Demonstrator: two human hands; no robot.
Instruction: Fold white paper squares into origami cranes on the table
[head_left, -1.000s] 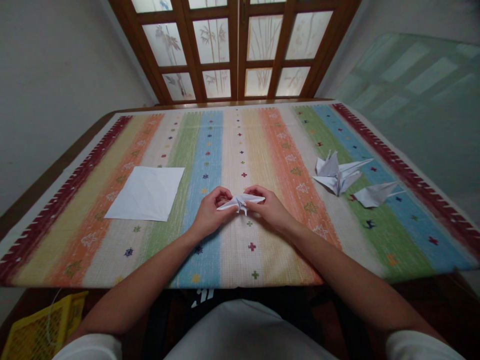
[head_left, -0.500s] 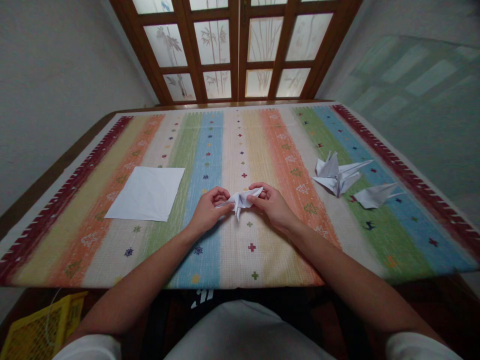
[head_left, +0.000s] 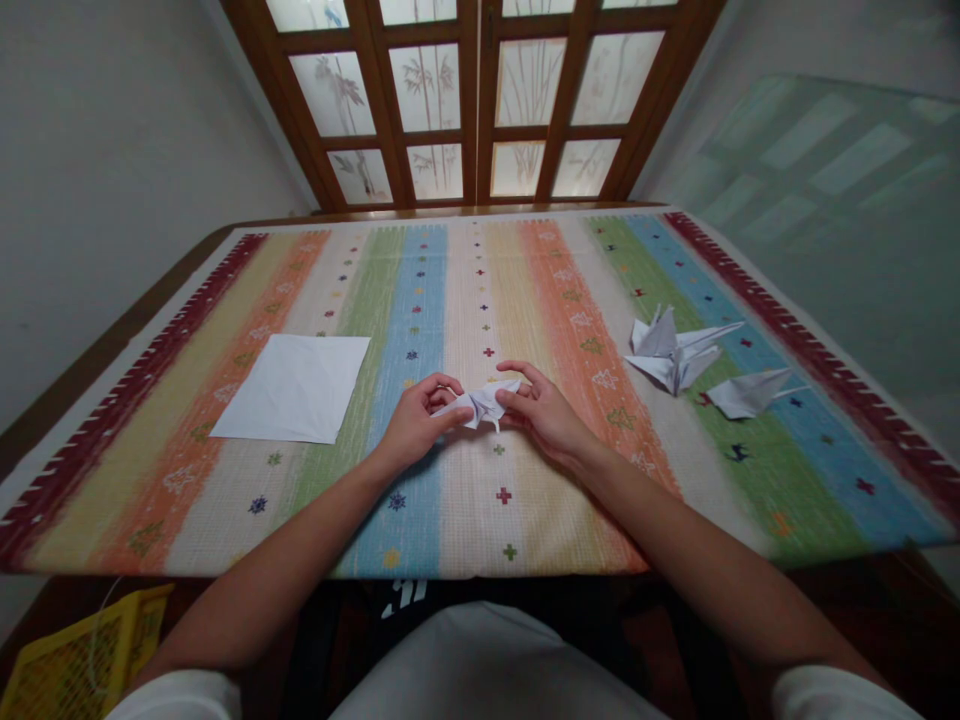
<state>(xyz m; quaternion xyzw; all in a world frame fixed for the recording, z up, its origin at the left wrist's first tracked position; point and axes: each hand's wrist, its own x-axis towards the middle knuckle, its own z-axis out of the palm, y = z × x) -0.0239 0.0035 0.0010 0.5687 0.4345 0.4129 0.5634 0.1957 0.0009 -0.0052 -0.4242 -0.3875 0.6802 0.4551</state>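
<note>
Striped cloth (head_left: 570, 280) covers the desk (head_left: 112, 335). Done, by the look of it: two folded paper cranes (head_left: 671, 352), right side of the cloth, well apart from the hands, larger one nearer centre. Not started, it seems: flat square paper sheet (head_left: 292, 388), unfolded, left of the hands. In progress: small folded paper piece (head_left: 480, 404), mid-cloth, held between both hands. Left hand (head_left: 412, 425): grip together, clamped on the piece's left end. Right hand (head_left: 544, 418): grip pinching its right end.
</note>
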